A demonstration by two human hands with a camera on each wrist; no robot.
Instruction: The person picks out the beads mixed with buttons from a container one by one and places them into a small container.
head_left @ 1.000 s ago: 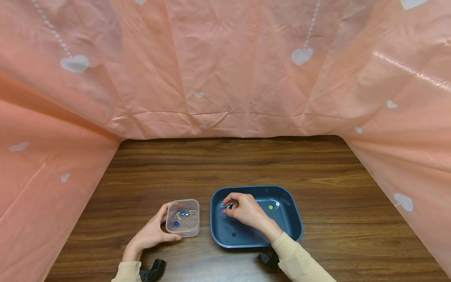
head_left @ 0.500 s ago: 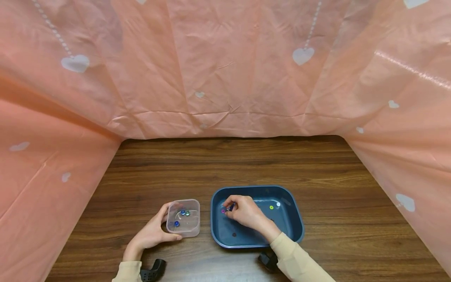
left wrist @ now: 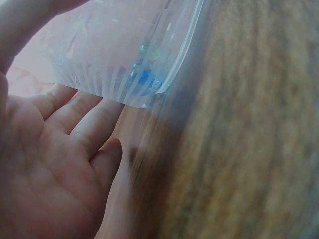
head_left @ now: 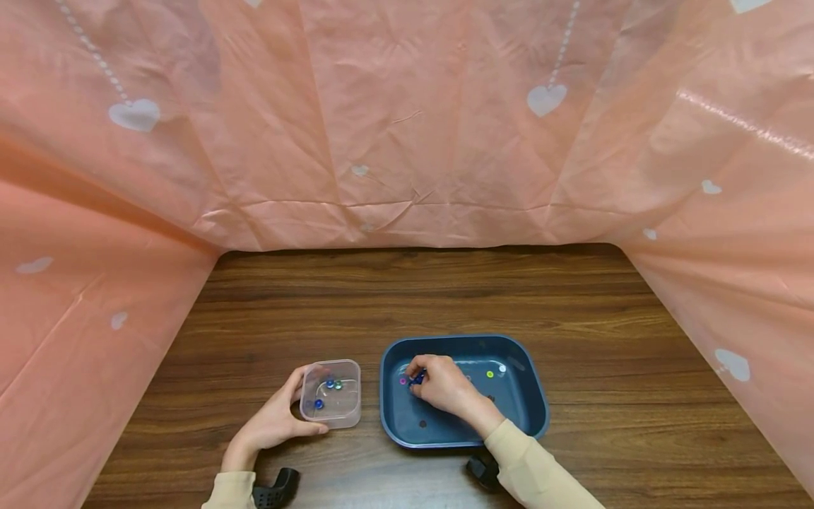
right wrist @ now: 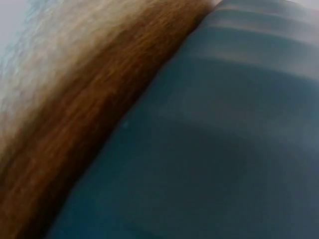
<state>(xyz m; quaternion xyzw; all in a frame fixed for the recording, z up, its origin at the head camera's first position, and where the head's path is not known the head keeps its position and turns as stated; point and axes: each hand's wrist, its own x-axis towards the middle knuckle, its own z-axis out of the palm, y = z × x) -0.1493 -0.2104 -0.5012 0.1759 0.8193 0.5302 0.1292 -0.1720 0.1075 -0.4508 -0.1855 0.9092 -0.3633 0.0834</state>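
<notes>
While left hand [head_left: 273, 422] steadies clear box [head_left: 331, 392] beside blue tray [head_left: 528, 396], right hand [head_left: 445, 385] pinches blue bead [head_left: 417, 379] inside tray.

Tray [head_left: 531, 396]: dark blue; holds small beads in pink [head_left: 402, 381], yellow-green [head_left: 490, 374], white [head_left: 501, 368] and one dark [head_left: 422, 423]. Bead at right hand [head_left: 441, 385]: blue. Box [head_left: 331, 393]: clear plastic, blue and green beads inside. Table [head_left: 407, 297]: dark brown wood grain. Backdrop [head_left: 407, 120]: salmon pink, white hearts. Sleeves [head_left: 540, 474]: cream.
</notes>
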